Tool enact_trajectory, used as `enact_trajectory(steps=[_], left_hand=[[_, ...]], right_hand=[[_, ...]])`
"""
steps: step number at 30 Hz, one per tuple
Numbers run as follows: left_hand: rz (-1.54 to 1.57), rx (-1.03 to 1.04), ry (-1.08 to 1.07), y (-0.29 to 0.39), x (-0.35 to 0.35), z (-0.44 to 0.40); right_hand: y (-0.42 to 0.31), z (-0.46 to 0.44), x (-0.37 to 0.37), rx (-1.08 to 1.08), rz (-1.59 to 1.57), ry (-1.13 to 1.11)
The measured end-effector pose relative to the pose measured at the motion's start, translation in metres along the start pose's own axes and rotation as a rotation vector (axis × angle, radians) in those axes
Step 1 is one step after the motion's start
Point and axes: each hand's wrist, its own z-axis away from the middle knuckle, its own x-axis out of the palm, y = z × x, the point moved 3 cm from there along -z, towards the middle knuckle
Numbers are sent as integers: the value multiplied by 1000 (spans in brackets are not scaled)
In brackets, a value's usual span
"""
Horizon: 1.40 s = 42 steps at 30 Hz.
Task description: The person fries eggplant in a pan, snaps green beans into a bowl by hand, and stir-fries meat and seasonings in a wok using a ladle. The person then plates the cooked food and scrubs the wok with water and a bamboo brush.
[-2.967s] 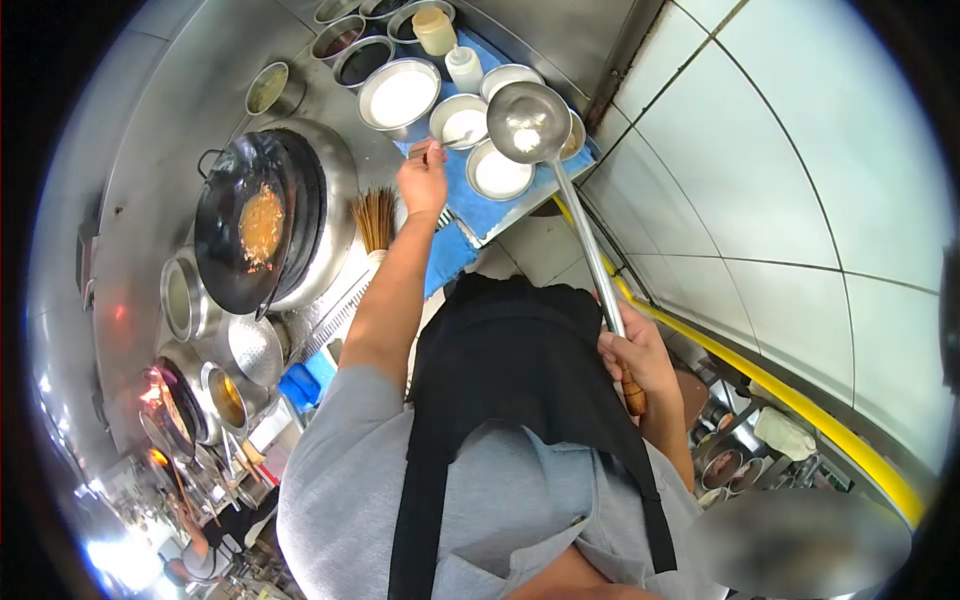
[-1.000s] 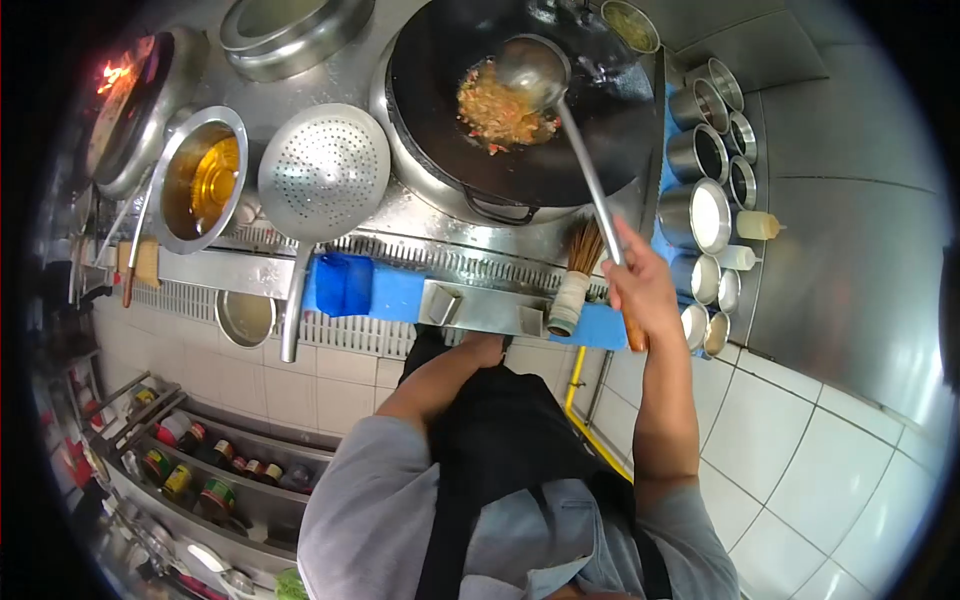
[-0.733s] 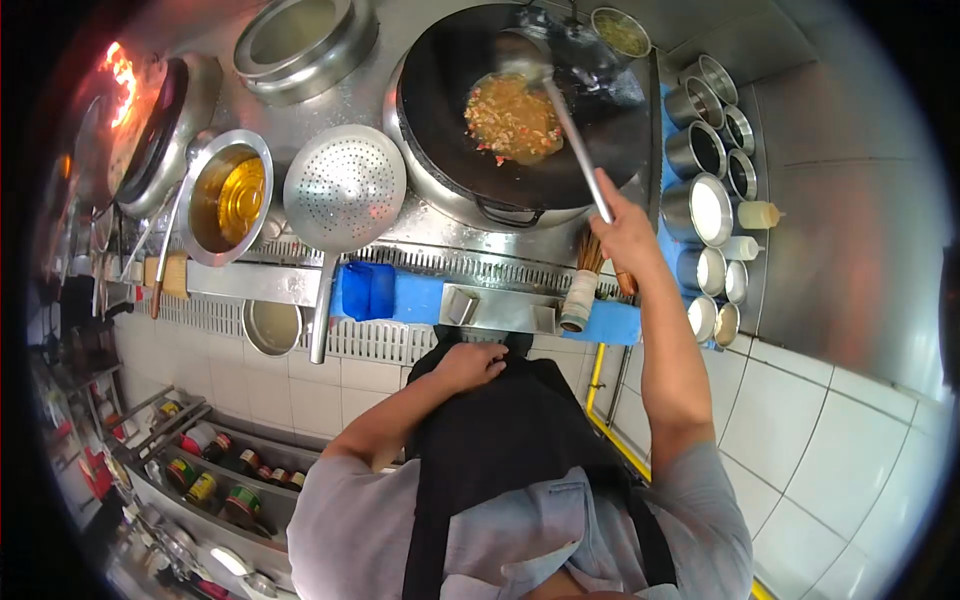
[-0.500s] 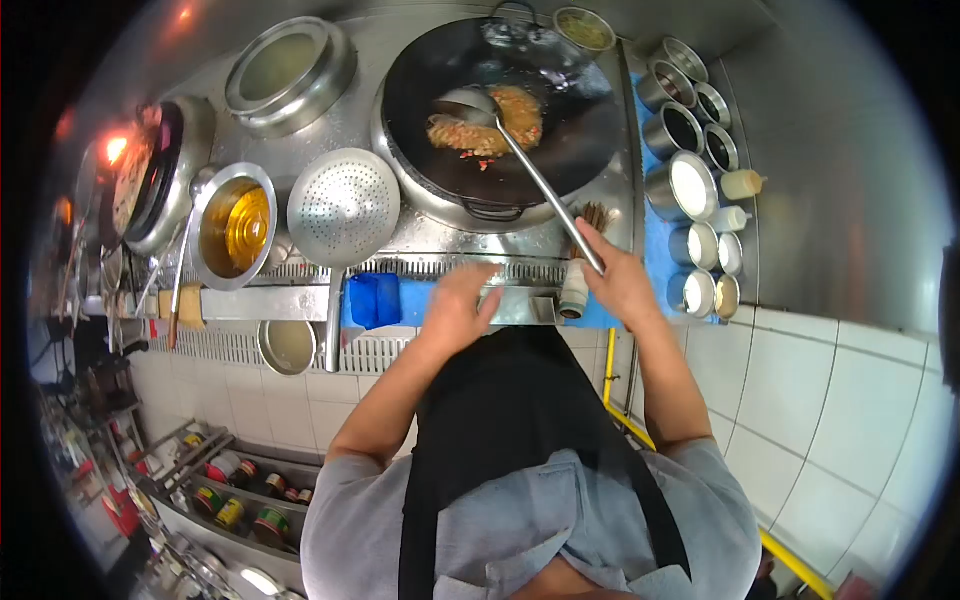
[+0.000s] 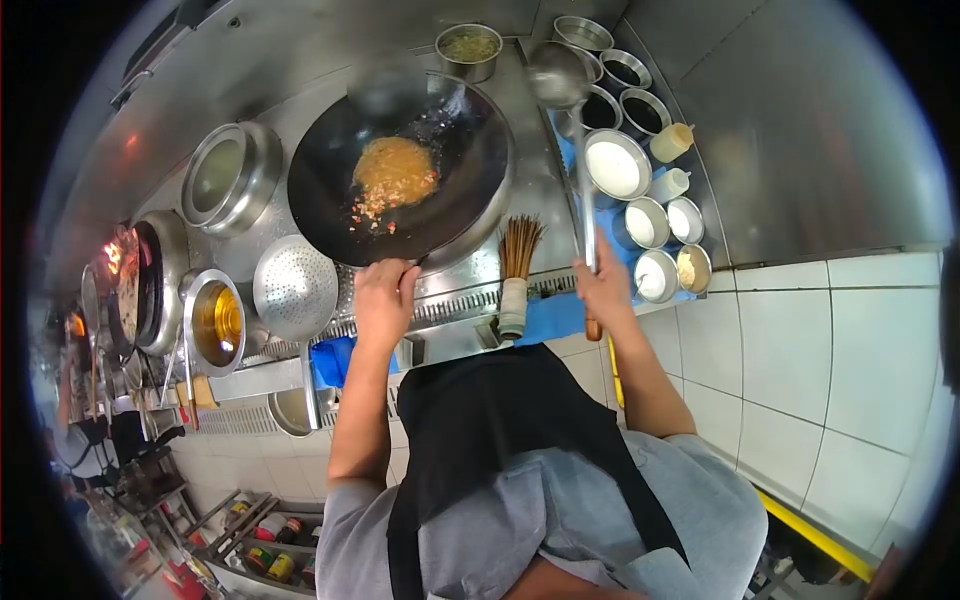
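Left hand (image 5: 384, 300) is curled on the near rim of a round, smooth black wok (image 5: 325, 180), left of center, chunky orange-brown food (image 5: 394, 172) pooled inside; right hand (image 5: 603, 286) grips a wooden-ended metal ladle (image 5: 587, 195), right of center.

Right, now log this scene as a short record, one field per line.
left hand: closed at the near edge of the wok
right hand: holding the ladle by its handle
wok: black, with orange-brown food inside
ladle: head up beside the back row of bowls, blurred; contact cannot be told
left of wok: strainer; pot of amber liquid
right of wok: bowls, several with white contents; two squeeze bottles
front edge: upright-bristled brush, between the hands
fire: flames at the far-left stove
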Motion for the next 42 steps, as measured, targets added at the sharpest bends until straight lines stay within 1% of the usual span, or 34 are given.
enact_trajectory(steps=[2, 5, 7, 10, 11, 14, 17, 20, 21, 24, 25, 28, 29, 31, 32, 33, 36, 37, 39, 40, 41, 42], left_hand=[[-14, -27, -8, 2, 6, -2], [-49, -65, -32, -2, 18, -8], [-54, -83, -40, 2, 20, -10], [-46, -124, -26, 17, 16, -10], [-49, -131, -18, 18, 15, -10], [-40, -133, 3, 17, 16, -9], [-55, -113, 1, 15, 13, -8], [-40, -105, 10, 22, 7, -10], [-27, -110, 9, 23, 5, -9], [-21, -87, 14, 9, 9, -6], [-23, -71, 22, 5, 11, -8], [13, -22, 68, 8, 10, -9], [29, -16, 71, 12, 9, -8], [42, -49, 34, 9, 12, -3], [30, -28, 54, 6, 14, -3], [28, -27, 45, 3, 15, -5], [21, -32, 32, -2, 16, 5], [22, -23, 33, -3, 13, 6], [-12, 3, 186, 7, -8, 20], [-28, 21, 259, 15, -18, 30], [-2, -24, 247, 8, -20, 48], [31, -84, 235, 0, -20, 65]], right_hand=[[15, -27, -35, -81, 135, 105], [15, -53, -67, 50, 132, 26], [34, -68, -77, -23, 173, 40], [63, -77, -75, -66, 175, 62], [71, -78, -74, -60, 159, 69], [54, -75, -71, -26, 95, 91], [34, -76, -72, 28, -92, 65], [29, -83, -74, 30, -212, 70], [24, -81, -75, 41, -299, 56], [10, -68, -74, 47, -367, 9], [-1, -58, -71, 44, -414, -9], [-26, -23, -58, 46, -389, -75], [-35, -10, -49, 55, -461, -125], [-57, 9, -30, 47, -413, -225], [-63, 15, -19, 38, -392, -281], [-55, 9, -11, 46, -321, -329], [-55, -11, 32, -21, -85, -374], [-58, -14, 52, -56, 2, -320], [-36, -30, 88, -157, 156, -318], [-40, -27, 94, -93, 116, -382], [-46, -23, 100, -25, 78, -442], [-52, -22, 100, -35, 68, -493]])
